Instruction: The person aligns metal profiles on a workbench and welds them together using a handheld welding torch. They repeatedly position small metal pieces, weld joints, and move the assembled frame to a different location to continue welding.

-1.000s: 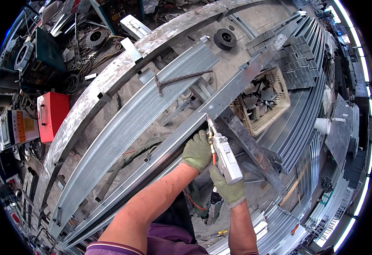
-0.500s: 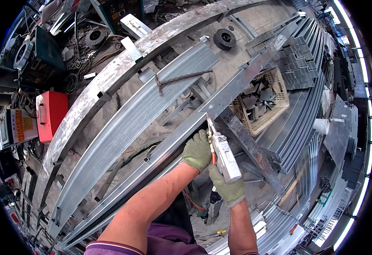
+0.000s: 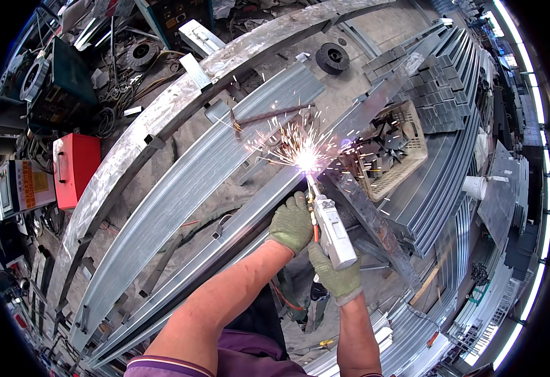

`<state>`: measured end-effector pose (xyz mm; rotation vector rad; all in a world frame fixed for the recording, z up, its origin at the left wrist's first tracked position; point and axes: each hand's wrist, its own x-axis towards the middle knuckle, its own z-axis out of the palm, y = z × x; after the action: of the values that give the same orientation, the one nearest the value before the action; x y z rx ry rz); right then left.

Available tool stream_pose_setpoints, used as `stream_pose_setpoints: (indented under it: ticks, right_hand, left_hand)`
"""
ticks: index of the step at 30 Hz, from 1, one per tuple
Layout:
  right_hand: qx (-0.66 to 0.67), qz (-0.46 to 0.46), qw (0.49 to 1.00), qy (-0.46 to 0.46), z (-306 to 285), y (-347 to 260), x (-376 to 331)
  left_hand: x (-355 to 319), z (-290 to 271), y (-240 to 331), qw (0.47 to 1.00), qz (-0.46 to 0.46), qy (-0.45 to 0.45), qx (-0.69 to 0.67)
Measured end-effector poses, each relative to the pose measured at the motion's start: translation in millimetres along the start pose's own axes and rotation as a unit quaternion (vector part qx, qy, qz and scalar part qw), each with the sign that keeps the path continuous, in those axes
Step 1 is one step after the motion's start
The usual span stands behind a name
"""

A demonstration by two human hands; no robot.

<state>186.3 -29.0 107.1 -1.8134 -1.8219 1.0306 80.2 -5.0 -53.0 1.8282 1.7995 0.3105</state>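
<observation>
Head view: a white-and-grey handheld welding gun (image 3: 333, 229) slants away from the person, its nozzle at the near edge of a long metal beam (image 3: 269, 200). A white-violet glare (image 3: 306, 161) hides the exact point of contact, and sparks fan out beyond it. The right hand (image 3: 338, 276), in a green knitted glove, grips the gun's rear body from below. The left hand (image 3: 291, 225), gloved alike, lies along the beam's near edge, just beside the gun's front; whether its fingers close on anything I cannot tell. An orange hose (image 3: 316, 233) with a brass fitting runs along the gun's left side.

A rust-marked steel bar (image 3: 378, 232) slants from beneath the beam's near edge toward the lower right. Beside that bar, a cream plastic crate (image 3: 391, 183) holds dark metal offcuts (image 3: 388, 147). Past the beam's far edge lies a curved galvanised channel (image 3: 181, 166), with a T-shaped rod (image 3: 269, 117) across its upper end. A black spool (image 3: 333, 58) rests on the floor beyond that end.

Farther right are stacked rectangular tubes (image 3: 435, 94), long nested metal profiles (image 3: 457, 163) and a white bucket (image 3: 474, 186). Farther left, a larger curved beam (image 3: 130, 141) sweeps past a red box (image 3: 77, 171).
</observation>
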Motion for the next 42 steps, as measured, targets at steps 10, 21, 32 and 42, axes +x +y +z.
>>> stream_pose_setpoints:
  ticks: [10, 21, 32, 42]
  right_hand:
    - [-0.006, 0.003, 1.000, -0.003, -1.8, 1.5, -1.4]
    - [-0.004, 0.023, 1.000, -0.012, -5.1, -0.9, -3.5]
    - [0.032, 0.083, 0.996, -0.025, -8.7, -2.2, -8.3]
    - [0.038, 0.101, 0.994, -0.035, -12.4, -0.7, -10.3]
  left_hand:
    - [0.1, 3.3, -0.7, 1.000, 0.007, 0.008, 0.011]
    - [0.1, -19.0, 5.5, 0.998, 0.013, -0.043, 0.040]
    - [-0.3, -9.9, 3.2, 0.999, 0.008, -0.032, 0.032]
    - [-0.6, 8.3, -1.0, 1.000, -0.009, 0.003, -0.006]
